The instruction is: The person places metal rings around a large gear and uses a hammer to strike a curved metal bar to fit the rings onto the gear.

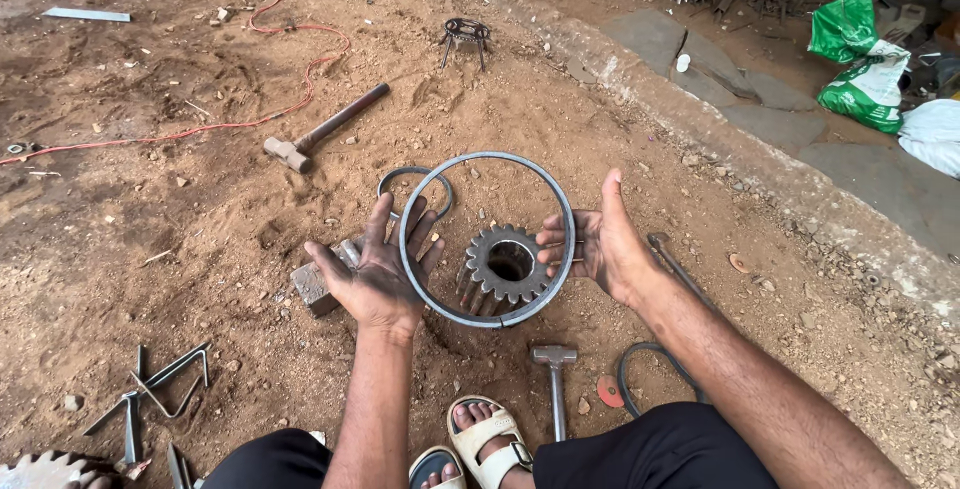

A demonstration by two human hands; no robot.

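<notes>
A large flat metal ring (487,160) is held up between my two palms above sandy ground. My left hand (375,269) presses its left side with fingers spread, and my right hand (600,244) presses its right side, palm inward. Seen through the ring, a rusty steel gear (503,267) stands on the sand. A smaller metal ring (410,175) lies behind my left hand. A metal block (313,291) sits just left of my left hand.
A sledgehammer (325,130) and a red cable (200,130) lie farther out. A small hammer (555,374) and a dark ring (628,374) lie near my feet. Bent metal pieces (160,389) sit at lower left. A stone kerb (760,169) runs along the right.
</notes>
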